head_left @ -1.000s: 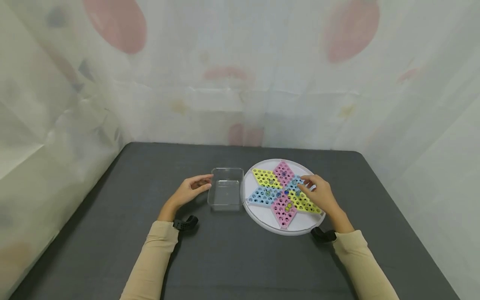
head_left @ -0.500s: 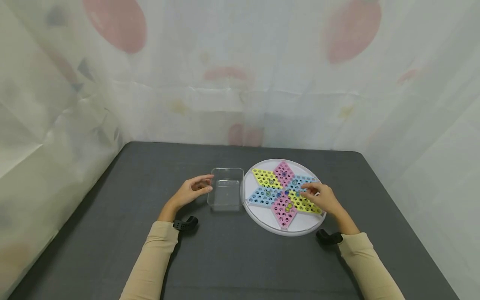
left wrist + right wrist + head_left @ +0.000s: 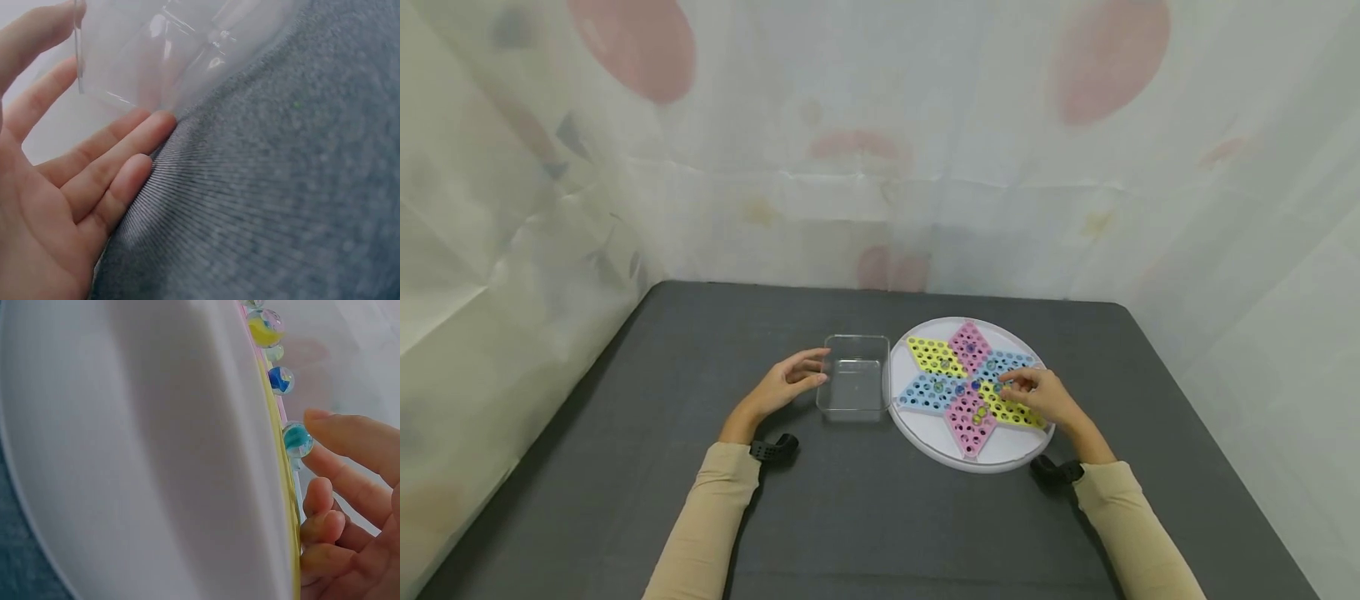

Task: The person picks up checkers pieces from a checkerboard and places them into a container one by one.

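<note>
A round white board (image 3: 1000, 454) carries a star of yellow, pink and blue peg fields with several glass marbles in its holes. My right hand (image 3: 1011, 386) is over the star's right side. Its thumb and forefinger pinch a teal marble (image 3: 298, 439) right at the board's surface, and the other fingers (image 3: 319, 525) are curled. A yellow marble (image 3: 264, 328) and a blue marble (image 3: 279, 379) sit further along. An empty clear plastic box (image 3: 853, 387) stands left of the board. My left hand (image 3: 786, 382) lies against the box's left wall with relaxed fingers (image 3: 125, 140).
Everything sits on a dark grey cloth-covered table (image 3: 850, 517). A pale curtain with pink blotches (image 3: 880, 167) closes in the back and both sides. Black wrist straps (image 3: 775, 448) show at both cuffs.
My right hand has drawn back from the far blue field toward the star's centre-right, and its fingertips have closed together. The left hand and the box have stayed put.
</note>
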